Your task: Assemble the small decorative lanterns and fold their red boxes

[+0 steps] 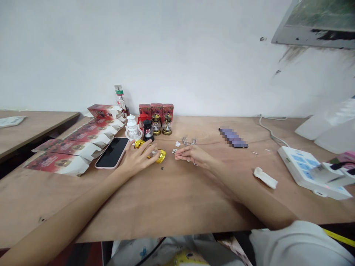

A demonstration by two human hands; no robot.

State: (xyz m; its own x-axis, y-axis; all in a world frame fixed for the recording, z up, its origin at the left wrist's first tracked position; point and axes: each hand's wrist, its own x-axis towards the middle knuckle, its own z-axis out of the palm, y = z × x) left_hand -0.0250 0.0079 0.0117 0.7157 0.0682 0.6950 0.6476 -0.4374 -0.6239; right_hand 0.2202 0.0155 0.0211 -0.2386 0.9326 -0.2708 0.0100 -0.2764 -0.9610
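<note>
My left hand is spread over a shiny gold miniature lantern lying on the table, hiding much of its middle. My fingers there are apart; whether they grip the lantern is unclear. My right hand has its fingers pressed together, low over the wood beside small whitish discs. Anything pinched between those fingertips is hidden. Just behind are white flower-shaped bits and several small metal-looking parts. One tiny dark disc lies in front of the gold lantern.
Finished-looking lanterns in white, black, red and bronze stand before red boxes. Left lie a phone and a row of opened cartons. Right are a pixelated phone, white wrapper and power strip.
</note>
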